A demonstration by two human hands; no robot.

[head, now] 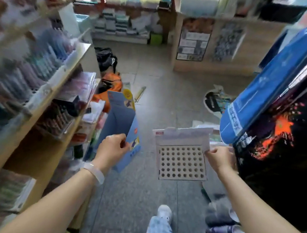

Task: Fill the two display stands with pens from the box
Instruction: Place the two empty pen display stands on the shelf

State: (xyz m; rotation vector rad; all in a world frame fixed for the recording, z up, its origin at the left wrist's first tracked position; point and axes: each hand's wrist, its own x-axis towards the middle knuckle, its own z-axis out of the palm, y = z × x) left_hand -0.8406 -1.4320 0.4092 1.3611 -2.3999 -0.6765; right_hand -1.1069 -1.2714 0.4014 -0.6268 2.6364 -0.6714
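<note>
Left hand [112, 146] grips the upright blue stand [121, 124]; right hand [218, 157] pinches the flat, holes-up white stand [181, 157]

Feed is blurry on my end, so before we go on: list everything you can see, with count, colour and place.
blue display stand: one, blue card, held up centre-left
white display stand: one, white, grid of empty holes, centre-right
shelf unit: one, wooden, left, blurred stock
orange bag: one, on floor beyond blue stand
black bag: one, floor, further back
blue poster: one, hanging right
floor: grey tiles
pens, box: cannot tell
wristband: one, white, left wrist
shoe: one, white, bottom centre
left hand: grips blue stand
right hand: pinches white stand's edge
</note>
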